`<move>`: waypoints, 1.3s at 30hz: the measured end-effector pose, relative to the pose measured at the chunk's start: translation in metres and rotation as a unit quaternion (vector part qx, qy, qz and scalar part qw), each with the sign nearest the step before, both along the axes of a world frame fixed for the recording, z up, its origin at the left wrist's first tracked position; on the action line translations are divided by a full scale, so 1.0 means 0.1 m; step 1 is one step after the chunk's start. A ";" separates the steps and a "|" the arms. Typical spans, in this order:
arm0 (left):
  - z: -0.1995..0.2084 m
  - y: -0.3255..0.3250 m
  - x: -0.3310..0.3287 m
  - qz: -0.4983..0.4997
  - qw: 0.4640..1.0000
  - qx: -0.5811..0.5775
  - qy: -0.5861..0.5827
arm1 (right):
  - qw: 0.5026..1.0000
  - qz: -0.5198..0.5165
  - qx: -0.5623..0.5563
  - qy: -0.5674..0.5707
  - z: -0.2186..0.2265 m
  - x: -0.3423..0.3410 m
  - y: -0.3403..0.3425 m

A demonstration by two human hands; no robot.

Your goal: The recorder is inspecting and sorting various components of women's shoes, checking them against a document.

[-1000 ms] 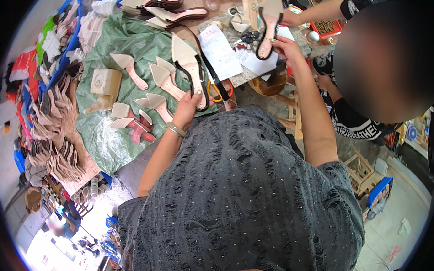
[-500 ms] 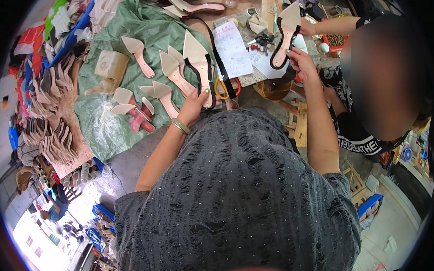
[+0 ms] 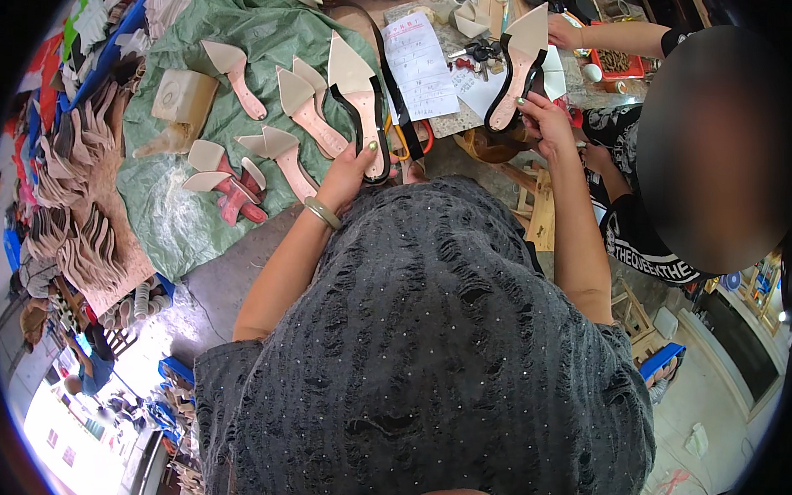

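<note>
My left hand [image 3: 348, 174] is closed round the heel end of a pointed shoe insole [image 3: 359, 96], which has a cream toe, a pink body and a black edge. A matching black-edged insole [image 3: 517, 73] is pinched at its side by my right hand [image 3: 547, 126], its toe pointing away from me. Left of my left hand, several pink insoles with cream toes [image 3: 306, 113] lie on a green cloth [image 3: 160, 248]. Between my hands are a written sheet of paper [image 3: 418, 69], a black strap [image 3: 386, 68] and orange-handled scissors [image 3: 427, 137].
At the right another person's hand [image 3: 565, 32] reaches over the table near a red tray of small brown pieces [image 3: 618, 63]. Keys [image 3: 478, 50] lie beyond the paper. A plastic container [image 3: 183, 100] stands on the cloth. Stacked curved pieces [image 3: 91, 250] fill the left board.
The view has shifted a little, so the cloth and its insoles sit farther left and higher. Both hands keep hold of the same insoles.
</note>
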State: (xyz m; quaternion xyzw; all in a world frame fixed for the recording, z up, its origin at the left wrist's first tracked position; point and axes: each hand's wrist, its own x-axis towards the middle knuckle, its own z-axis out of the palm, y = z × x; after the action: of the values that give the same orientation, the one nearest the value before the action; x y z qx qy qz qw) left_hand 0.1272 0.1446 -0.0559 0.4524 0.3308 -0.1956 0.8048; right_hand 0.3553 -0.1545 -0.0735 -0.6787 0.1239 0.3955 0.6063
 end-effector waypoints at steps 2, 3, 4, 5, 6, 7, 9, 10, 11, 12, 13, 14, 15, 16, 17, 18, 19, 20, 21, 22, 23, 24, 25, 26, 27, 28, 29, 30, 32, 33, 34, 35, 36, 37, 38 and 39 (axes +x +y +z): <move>-0.06 0.01 0.00 -0.005 1.000 0.000 -0.012 | 1.000 -0.004 -0.010 -0.003 -0.01 -0.04 0.00; -0.09 0.02 0.00 -0.012 1.000 0.002 -0.024 | 1.000 -0.010 -0.018 -0.007 0.00 -0.04 0.02; -0.12 0.02 0.00 -0.008 1.000 0.000 -0.023 | 1.000 -0.007 -0.019 -0.006 -0.01 -0.04 0.03; -0.13 0.02 0.01 -0.010 1.000 0.001 -0.022 | 1.000 -0.007 -0.015 -0.005 0.00 -0.05 0.04; -0.13 0.02 0.02 -0.013 1.000 0.002 -0.021 | 1.000 -0.006 -0.011 -0.004 0.00 -0.06 0.04; -0.14 0.02 0.04 -0.010 1.000 0.001 -0.020 | 1.000 -0.003 -0.012 -0.003 0.01 -0.07 0.05; -0.09 0.01 0.12 -0.040 0.998 0.036 -0.037 | 1.000 -0.024 -0.013 -0.004 0.09 -0.13 0.12; -0.07 -0.02 0.15 -0.049 0.997 0.053 -0.027 | 1.000 -0.018 -0.014 -0.003 0.09 -0.14 0.11; -0.08 -0.05 0.19 -0.043 0.997 0.052 -0.027 | 1.000 -0.015 -0.004 -0.004 0.09 -0.16 0.07; -0.12 -0.07 0.25 -0.093 0.990 0.101 -0.031 | 1.000 -0.011 0.006 -0.005 0.09 -0.17 0.06; -0.16 -0.10 0.32 -0.143 0.978 0.149 -0.035 | 1.000 -0.004 0.005 -0.005 0.10 -0.19 0.05; -0.24 -0.15 0.38 -0.153 0.973 0.164 -0.061 | 1.000 -0.014 0.011 -0.013 0.11 -0.22 0.06; -0.25 -0.23 0.46 -0.163 0.966 0.179 -0.087 | 0.999 -0.023 0.016 -0.021 0.15 -0.25 0.07; -0.26 -0.30 0.55 -0.178 0.966 0.172 -0.074 | 0.999 -0.028 0.016 -0.023 0.18 -0.28 0.08; -0.21 -0.39 0.69 -0.198 0.965 0.161 -0.065 | 0.999 -0.024 0.012 -0.022 0.19 -0.31 0.02; -0.26 -0.48 0.77 -0.192 0.971 0.131 -0.058 | 0.999 -0.026 0.016 -0.027 0.18 -0.32 -0.02; -0.32 -0.57 0.86 -0.186 0.976 0.101 -0.052 | 0.999 -0.029 0.021 -0.032 0.17 -0.35 -0.06; -0.43 -0.64 0.93 -0.190 0.976 0.087 -0.055 | 0.999 -0.034 0.013 -0.037 0.29 -0.40 0.02; -0.51 -0.73 1.01 -0.197 0.976 0.072 -0.059 | 0.999 -0.026 0.010 -0.035 0.30 -0.43 -0.02; -0.58 -0.80 1.07 -0.202 0.975 0.065 -0.060 | 0.999 -0.030 -0.001 -0.029 0.28 -0.44 -0.09; -0.64 -0.87 1.14 -0.208 0.974 0.057 -0.061 | 0.999 -0.034 -0.012 -0.024 0.25 -0.45 -0.15; -0.67 -0.95 1.21 -0.229 0.964 0.096 -0.093 | 0.998 -0.035 -0.031 -0.030 0.27 -0.48 -0.20; -0.70 -1.03 1.27 -0.218 0.967 0.088 -0.095 | 0.998 -0.032 -0.036 -0.031 0.27 -0.49 -0.23; -0.60 -1.04 1.33 -0.244 0.958 0.104 -0.109 | 0.998 -0.038 -0.038 -0.033 0.27 -0.51 -0.27; -0.50 -1.02 1.37 -0.266 0.948 0.121 -0.122 | 0.998 -0.040 -0.038 -0.034 0.27 -0.53 -0.28; -0.55 -1.07 1.38 -0.264 0.950 0.118 -0.120 | 0.997 -0.040 -0.048 -0.041 0.28 -0.54 -0.28; -0.63 -1.14 1.38 -0.249 0.943 0.180 -0.131 | 0.997 -0.035 -0.049 -0.040 0.28 -0.54 -0.23; -0.67 -1.19 1.38 -0.235 0.931 0.240 -0.143 | 0.998 -0.038 -0.048 -0.035 0.27 -0.53 -0.21; -0.71 -1.27 1.30 -0.223 0.905 0.329 -0.155 | 0.998 -0.041 -0.049 -0.029 0.26 -0.53 -0.15; -0.64 -1.30 1.25 -0.215 0.868 0.414 -0.169 | 0.998 -0.036 -0.049 -0.028 0.26 -0.53 -0.12; -0.59 -1.26 1.20 -0.235 0.884 0.368 -0.164 | 0.998 -0.030 -0.048 -0.027 0.25 -0.53 -0.11; -0.54 -1.18 1.14 -0.241 0.882 0.367 -0.168 | 0.998 -0.038 -0.048 -0.028 0.25 -0.53 -0.10; -0.53 -1.09 1.06 -0.230 0.868 0.393 -0.198 | 0.999 -0.030 -0.037 -0.017 0.22 -0.52 -0.09; -0.51 -1.00 0.98 -0.219 0.852 0.417 -0.227 | 0.999 -0.023 -0.026 -0.007 0.20 -0.51 -0.08; -0.49 -0.90 0.91 -0.172 0.874 0.401 -0.212 | 1.000 -0.008 -0.023 -0.001 0.19 -0.50 -0.07; -0.46 -0.82 0.86 -0.124 0.894 0.382 -0.198 | 1.000 -0.016 -0.024 -0.003 0.17 -0.49 -0.06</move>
State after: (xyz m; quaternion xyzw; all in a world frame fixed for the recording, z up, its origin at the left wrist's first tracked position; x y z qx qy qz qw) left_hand 0.2131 0.0628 -0.1015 0.7917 0.1549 -0.0590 0.5880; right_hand 0.3065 -0.1609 -0.0568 -0.6919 0.1425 0.3808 0.5967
